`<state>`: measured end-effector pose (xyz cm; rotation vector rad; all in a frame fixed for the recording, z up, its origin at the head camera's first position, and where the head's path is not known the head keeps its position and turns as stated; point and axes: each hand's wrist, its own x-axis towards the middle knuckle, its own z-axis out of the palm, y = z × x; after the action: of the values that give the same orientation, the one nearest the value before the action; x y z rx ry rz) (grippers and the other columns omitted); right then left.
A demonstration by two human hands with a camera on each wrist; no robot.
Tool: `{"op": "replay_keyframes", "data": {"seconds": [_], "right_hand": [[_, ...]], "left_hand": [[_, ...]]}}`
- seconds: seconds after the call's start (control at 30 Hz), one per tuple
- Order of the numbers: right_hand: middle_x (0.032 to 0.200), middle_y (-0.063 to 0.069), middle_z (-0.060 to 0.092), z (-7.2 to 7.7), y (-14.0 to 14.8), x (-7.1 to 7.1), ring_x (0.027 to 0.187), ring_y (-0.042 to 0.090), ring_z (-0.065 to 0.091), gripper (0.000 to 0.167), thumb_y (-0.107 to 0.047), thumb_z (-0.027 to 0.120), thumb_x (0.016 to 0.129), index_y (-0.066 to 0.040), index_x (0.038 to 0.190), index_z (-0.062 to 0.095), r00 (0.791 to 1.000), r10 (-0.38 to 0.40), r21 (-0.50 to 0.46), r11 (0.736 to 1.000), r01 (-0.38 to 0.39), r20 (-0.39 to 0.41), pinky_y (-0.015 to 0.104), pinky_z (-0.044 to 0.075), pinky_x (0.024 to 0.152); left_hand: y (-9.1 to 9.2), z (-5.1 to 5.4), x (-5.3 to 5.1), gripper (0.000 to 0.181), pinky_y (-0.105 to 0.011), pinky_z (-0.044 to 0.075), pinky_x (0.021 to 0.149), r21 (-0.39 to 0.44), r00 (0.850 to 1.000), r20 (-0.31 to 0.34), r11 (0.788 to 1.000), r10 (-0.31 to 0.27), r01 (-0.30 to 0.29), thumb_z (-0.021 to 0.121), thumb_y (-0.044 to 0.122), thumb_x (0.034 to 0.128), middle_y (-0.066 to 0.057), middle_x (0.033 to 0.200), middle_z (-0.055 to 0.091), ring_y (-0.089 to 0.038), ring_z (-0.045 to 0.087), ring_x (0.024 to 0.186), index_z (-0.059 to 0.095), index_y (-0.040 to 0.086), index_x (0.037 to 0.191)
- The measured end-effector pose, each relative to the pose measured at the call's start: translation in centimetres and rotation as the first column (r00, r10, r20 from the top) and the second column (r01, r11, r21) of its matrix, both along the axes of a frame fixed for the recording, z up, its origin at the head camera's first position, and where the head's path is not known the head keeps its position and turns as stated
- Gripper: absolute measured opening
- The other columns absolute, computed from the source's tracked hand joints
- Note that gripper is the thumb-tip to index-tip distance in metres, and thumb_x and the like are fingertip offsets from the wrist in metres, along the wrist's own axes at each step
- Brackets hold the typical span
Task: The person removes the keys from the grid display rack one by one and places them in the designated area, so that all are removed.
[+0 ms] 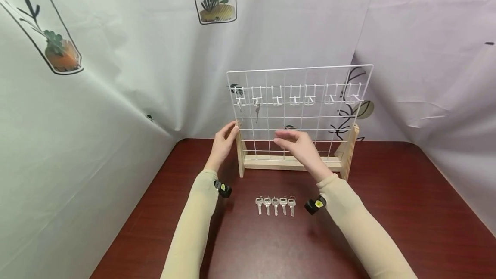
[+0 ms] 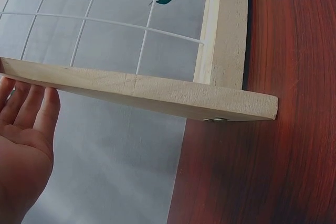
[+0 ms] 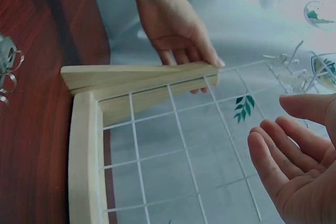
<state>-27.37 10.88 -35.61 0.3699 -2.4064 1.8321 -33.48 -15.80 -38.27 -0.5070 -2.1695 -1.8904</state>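
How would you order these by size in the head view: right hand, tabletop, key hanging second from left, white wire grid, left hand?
1. Tabletop
2. White wire grid
3. Left hand, right hand: too alike to rank
4. Hanging key

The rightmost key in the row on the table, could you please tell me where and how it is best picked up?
I would pinch the rightmost key by its broad head, coming from above and the right. It appears to lie flat, blade towards the person, with its ring at the far end. The neighbouring key crowds it on the left.
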Motion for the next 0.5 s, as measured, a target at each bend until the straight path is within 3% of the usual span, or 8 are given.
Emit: {"op": "replay_keyframes", "data": {"seconds": [0.23,0.5], "right_hand": [[0.123,0.012,0.07,1.1,-0.8,-0.5,0.108,0.031,0.069,0.038,-0.022,0.073,0.094,-0.004,0.128,0.069,1.0,0.026,-0.076,0.997,-0.027,-0.015,0.041,0.055,0.094],[0.126,0.012,0.069,2.6,-2.1,-1.4,0.111,0.024,0.067,0.041,-0.02,0.073,0.094,-0.003,0.13,0.066,0.998,0.023,-0.101,0.994,-0.028,-0.05,0.033,0.054,0.095]], "left_hand": [[0.1,-0.1,-0.3,0.042,-0.033,0.045,0.107,0.008,0.999,-0.024,1.0,-0.021,0.021,0.058,0.013,0.1041,-0.024,0.136,0.059,-0.032,0.055,0.128,0.053,-0.009,0.139],[0.0,-0.2,-0.3,0.042,-0.033,0.046,0.107,0.001,1.0,-0.025,1.0,-0.008,0.008,0.057,0.014,0.1042,-0.024,0.136,0.06,-0.032,0.056,0.128,0.054,-0.008,0.139]]}}
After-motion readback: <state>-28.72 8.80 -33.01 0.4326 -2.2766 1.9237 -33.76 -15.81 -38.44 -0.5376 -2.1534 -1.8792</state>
